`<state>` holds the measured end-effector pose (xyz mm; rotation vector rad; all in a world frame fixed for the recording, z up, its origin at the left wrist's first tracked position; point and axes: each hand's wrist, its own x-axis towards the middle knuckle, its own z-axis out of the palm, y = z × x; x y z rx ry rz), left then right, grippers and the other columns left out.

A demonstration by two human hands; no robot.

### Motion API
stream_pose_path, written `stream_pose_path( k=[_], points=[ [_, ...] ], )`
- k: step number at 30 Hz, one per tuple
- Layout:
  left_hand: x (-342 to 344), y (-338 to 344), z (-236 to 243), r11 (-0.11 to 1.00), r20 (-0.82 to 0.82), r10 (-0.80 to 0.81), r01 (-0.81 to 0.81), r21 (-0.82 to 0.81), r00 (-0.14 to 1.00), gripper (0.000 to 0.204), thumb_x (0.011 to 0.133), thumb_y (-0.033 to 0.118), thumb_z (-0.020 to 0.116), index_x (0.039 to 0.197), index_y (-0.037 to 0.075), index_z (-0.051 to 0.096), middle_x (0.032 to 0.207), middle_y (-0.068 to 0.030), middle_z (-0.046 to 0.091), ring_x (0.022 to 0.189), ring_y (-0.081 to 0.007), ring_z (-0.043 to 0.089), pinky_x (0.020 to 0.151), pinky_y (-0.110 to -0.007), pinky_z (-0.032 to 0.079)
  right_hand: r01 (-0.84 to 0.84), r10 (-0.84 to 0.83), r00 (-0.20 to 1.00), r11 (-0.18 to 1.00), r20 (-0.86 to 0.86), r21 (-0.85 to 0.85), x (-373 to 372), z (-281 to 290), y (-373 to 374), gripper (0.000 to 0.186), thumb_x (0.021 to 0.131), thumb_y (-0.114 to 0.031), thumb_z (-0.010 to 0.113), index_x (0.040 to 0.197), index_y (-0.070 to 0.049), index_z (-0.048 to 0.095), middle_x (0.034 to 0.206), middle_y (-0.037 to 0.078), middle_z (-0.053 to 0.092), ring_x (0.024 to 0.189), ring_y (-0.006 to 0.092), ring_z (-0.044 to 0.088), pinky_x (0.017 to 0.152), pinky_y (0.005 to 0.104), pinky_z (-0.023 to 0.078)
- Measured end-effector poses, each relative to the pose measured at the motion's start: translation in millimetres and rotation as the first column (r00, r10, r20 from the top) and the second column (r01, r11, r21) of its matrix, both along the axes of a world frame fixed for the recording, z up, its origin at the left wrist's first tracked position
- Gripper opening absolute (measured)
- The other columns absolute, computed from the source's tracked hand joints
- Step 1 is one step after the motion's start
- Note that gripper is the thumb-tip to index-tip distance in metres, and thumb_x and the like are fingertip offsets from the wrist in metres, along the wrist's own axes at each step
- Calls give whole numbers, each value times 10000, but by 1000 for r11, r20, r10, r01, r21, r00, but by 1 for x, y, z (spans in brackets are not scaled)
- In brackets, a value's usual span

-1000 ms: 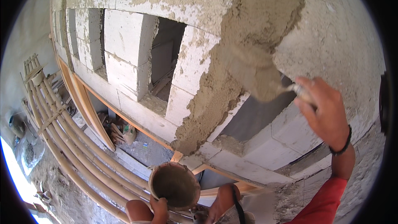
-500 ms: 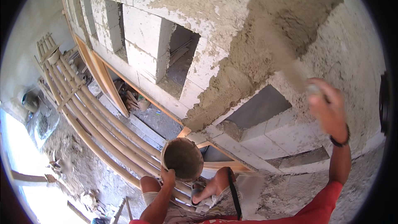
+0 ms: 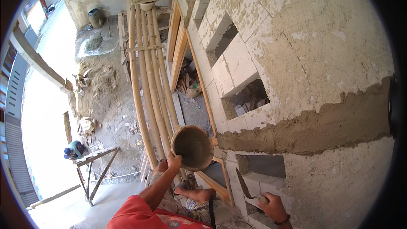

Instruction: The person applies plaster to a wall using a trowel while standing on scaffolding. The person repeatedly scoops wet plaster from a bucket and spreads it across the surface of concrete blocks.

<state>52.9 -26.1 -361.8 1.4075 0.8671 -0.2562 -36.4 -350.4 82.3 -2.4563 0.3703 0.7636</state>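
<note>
My left hand (image 3: 174,161) grips the rim of a round bucket (image 3: 204,133), tilted so that its dark inside shows; grey mortar seems to lie in it. In my right hand (image 3: 271,207), low by the block wall, is a trowel (image 3: 243,185), its narrow blade pointing away from me and apart from the wall. The fingers wrap round the handle. A broad band of wet mortar (image 3: 309,128) runs across the pale block wall (image 3: 237,65), above a rectangular opening (image 3: 271,166) near the trowel.
Bamboo poles (image 3: 148,72) lashed as a platform run away beneath my feet. Wooden frames (image 3: 180,53) line the wall's foot. Down left, a person (image 3: 77,148) is near a wooden trestle (image 3: 96,157). A sand heap (image 3: 99,82) and a barrel (image 3: 95,18) stand farther off.
The view has swung left. My right hand with the trowel has come down from the wet mortar, where it was blurred by motion. My left hand still holds the bucket.
</note>
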Motion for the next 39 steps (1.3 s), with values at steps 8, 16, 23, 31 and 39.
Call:
stream_pose_path(
  k=[8,16,23,31,39],
  points=[
    [-21,108,77,950,87,303,-308,51,949,542,722,-16,566,1255,80,541,956,-95,611,771,-219,620,563,-367,537,227,-199,935,972,-292,65,-41,-44,8,511,792,-281,726,1175,35,608,987,228,696,889,302,685,778,398,530],
    [-83,193,118,717,-23,696,-693,72,717,670,706,-33,522,1359,113,478,1209,-141,588,1043,-288,607,870,-407,534,219,-197,969,964,-150,150,-12,-14,33,418,814,-151,680,1179,25,577,775,100,619,588,143,577,537,321,478],
    [-158,224,133,354,-81,935,-929,109,347,719,693,-36,536,1398,80,457,1277,-163,578,1121,-336,607,923,-511,530,260,-229,958,946,-173,192,35,-11,30,397,816,-146,683,1151,47,590,820,111,645,568,148,599,529,321,488],
    [-211,224,147,54,-388,921,-974,220,-37,556,806,-8,564,1356,-9,481,1319,-186,565,1146,-399,605,911,-599,547,146,-121,983,971,-139,189,76,-21,39,354,831,-126,668,1136,32,583,780,81,614,574,137,601,521,315,492],
    [-193,222,139,137,-480,873,-987,81,82,473,772,19,600,1241,-15,552,1265,-208,585,1098,-389,622,855,-541,565,104,-84,980,989,-178,107,92,-24,52,467,814,-190,704,1206,43,602,834,123,670,617,159,636,582,333,514]
  ],
)
